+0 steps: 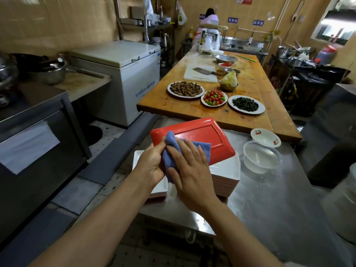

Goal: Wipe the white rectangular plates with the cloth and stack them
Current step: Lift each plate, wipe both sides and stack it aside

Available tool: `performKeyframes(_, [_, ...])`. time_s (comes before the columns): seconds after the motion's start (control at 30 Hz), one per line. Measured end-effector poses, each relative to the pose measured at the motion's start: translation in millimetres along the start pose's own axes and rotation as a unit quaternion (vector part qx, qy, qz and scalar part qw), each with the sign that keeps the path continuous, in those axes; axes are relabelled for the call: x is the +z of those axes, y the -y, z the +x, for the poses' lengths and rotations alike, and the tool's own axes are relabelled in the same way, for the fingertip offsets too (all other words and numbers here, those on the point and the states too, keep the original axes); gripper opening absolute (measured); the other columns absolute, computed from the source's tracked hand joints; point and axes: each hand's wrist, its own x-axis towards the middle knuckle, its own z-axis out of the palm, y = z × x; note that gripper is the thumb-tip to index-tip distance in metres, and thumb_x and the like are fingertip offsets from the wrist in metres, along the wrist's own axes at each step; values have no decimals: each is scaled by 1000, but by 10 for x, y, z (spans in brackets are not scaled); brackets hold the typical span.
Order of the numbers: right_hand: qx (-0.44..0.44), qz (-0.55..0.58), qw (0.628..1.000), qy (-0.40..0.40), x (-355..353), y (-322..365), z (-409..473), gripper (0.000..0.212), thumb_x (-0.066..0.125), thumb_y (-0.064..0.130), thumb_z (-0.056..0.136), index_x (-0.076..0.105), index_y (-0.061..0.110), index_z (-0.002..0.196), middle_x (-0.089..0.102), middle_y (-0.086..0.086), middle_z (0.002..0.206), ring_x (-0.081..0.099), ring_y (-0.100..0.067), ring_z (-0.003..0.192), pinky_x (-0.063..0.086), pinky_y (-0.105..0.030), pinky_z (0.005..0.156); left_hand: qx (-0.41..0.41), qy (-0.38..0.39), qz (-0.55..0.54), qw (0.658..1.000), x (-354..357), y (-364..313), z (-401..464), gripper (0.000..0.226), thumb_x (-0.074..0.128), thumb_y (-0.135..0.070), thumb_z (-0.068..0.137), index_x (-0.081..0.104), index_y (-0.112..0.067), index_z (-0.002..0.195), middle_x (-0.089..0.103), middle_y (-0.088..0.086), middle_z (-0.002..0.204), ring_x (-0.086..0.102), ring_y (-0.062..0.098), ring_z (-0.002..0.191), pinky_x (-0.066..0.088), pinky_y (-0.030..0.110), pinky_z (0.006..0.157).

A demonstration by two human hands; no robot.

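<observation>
Left hand (pixel 151 164) grips the near-left corner of a rectangular plate (pixel 200 135) turned red underside up, tilted, its far edge raised. Left grip is narrow, fingers curled round the plate edge and touching a blue terry cloth (pixel 173 151). Right hand (pixel 189 170) lies flat on the cloth, fingers straight and spread, pressing it on the plate's red back; right grip is wide, nothing curled round the cloth.

Under the held plate: tall stack of white rectangular plates with red rims (pixel 225 178) on the steel desk (pixel 269 209), right of centre. A lower stack of the same plates (pixel 152 187) sits just beside it on the left, partly hidden by the left hand. Cannot tell whether the held plate touches the tall stack.

Clear round plastic container (pixel 262 157) stands on the desk right of the stacks, and a small white bowl with red flower print (pixel 265 137) lies just behind it, tilted.

Beyond, wooden desk (pixel 250 112) with a white plate of peanuts (pixel 185 89), a plate of red and green tomatoes (pixel 214 98), a plate of dark greens (pixel 246 104), and a white cutting board with cleaver (pixel 200 73). White chest freezer (pixel 123 74) to the left. A person (pixel 211 16) stands at the far wall.
</observation>
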Motion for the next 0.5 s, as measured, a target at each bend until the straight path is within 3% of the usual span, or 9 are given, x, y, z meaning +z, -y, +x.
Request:
performKeyframes(0.1, [17, 8, 1000, 20, -9, -58, 145, 59, 15, 50, 94, 23, 28, 148, 13, 7, 158, 0, -10, 146, -9, -31, 117, 32, 1, 24, 999, -83, -65, 7, 14, 46, -15, 98, 59, -12, 96, 66, 11, 93, 64, 22, 84, 51, 37, 83])
performKeyframes(0.27, [89, 5, 996, 9, -27, -312, 304, 60, 23, 47, 91, 27, 26, 147, 17, 3, 157, 5, -15, 146, -1, -37, 118, 47, -11, 16, 999, -267, -142, 17, 12, 48, -13, 96, 59, -16, 95, 70, 9, 84, 66, 24, 78, 51, 43, 69])
performKeyframes(0.4, [164, 88, 982, -36, 55, -479, 241, 49, 35, 33, 100, 33, 15, 145, 28, -11, 151, 26, -26, 138, 20, -38, 114, 26, -21, 8, 999, -489, -203, 43, 12, 51, -14, 95, 61, -18, 96, 74, 3, 76, 71, 18, 68, 52, 41, 62])
performKeyframes(0.5, [213, 183, 957, -71, 147, -505, 201, 41, 35, 21, 101, 38, 11, 141, 44, -16, 134, 44, -27, 121, 31, -21, 99, 8, -44, -5, 999, -649, -228, 72, 12, 52, -16, 94, 62, -18, 100, 74, 4, 80, 71, 20, 73, 51, 44, 66])
